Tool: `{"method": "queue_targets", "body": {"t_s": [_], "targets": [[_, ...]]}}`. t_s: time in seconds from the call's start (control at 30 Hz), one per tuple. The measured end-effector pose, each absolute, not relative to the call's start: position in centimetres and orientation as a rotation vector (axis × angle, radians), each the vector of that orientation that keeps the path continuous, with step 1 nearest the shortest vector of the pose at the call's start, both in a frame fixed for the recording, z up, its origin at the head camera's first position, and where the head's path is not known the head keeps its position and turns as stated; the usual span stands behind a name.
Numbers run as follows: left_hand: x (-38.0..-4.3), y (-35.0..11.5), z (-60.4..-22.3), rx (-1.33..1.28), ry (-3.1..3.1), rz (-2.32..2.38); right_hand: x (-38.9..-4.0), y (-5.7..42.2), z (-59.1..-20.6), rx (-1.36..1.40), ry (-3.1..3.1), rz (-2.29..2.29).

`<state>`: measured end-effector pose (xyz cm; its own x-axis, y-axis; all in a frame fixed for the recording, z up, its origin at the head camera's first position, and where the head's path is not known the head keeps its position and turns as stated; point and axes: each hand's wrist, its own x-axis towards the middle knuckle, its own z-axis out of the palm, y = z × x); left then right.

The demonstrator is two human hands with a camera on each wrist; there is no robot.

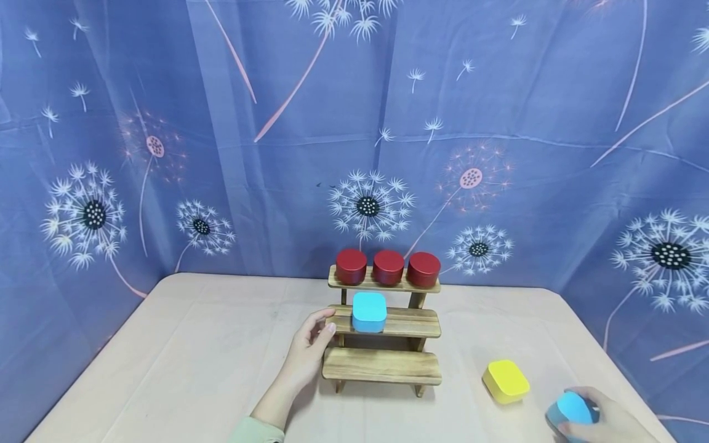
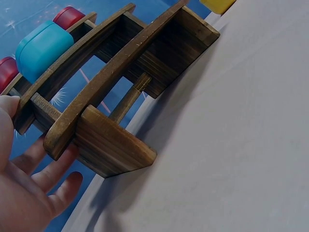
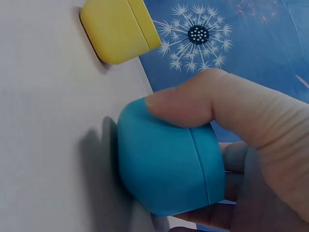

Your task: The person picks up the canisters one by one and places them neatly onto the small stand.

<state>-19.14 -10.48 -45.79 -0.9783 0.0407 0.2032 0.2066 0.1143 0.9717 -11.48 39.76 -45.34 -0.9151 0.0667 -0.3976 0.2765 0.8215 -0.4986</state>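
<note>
A three-tier wooden display stand (image 1: 382,364) stands on the table, and my left hand (image 1: 306,352) holds the left end of its middle tier between thumb and fingers. On that tier sits a light-blue rounded-square tin (image 1: 369,312), just right of my fingertips. Three round red tins (image 1: 388,268) line the top tier; the bottom tier is bare. At the lower right, my right hand (image 1: 616,423) grips a second blue tin (image 3: 164,159), thumb on one side and fingers on the other. Whether this tin touches the table is unclear.
A yellow rounded-square tin (image 1: 506,381) rests on the table between the stand and my right hand. Behind the pale tablecloth (image 1: 183,363) hangs a blue curtain (image 1: 288,203) with dandelion prints, closing off the back and both sides.
</note>
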Motion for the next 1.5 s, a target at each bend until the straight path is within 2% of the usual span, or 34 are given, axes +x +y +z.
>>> {"method": "queue_targets", "body": {"t_s": [0.23, 0.97, 1.5], "targets": [[-19.1, -10.6, -45.7, -0.248, -2.239, -2.015, -11.7, 38.9, -44.4, 0.171, 2.719, -0.736], [-19.1, -10.5, -45.9, -0.239, -2.251, -1.993, -12.0, 36.6, -44.2, 0.278, 2.906, -0.872], [-19.2, -10.5, -45.8, -0.242, -2.256, -1.992, -11.4, 35.5, -44.5, 0.204, 3.228, -0.893]]}}
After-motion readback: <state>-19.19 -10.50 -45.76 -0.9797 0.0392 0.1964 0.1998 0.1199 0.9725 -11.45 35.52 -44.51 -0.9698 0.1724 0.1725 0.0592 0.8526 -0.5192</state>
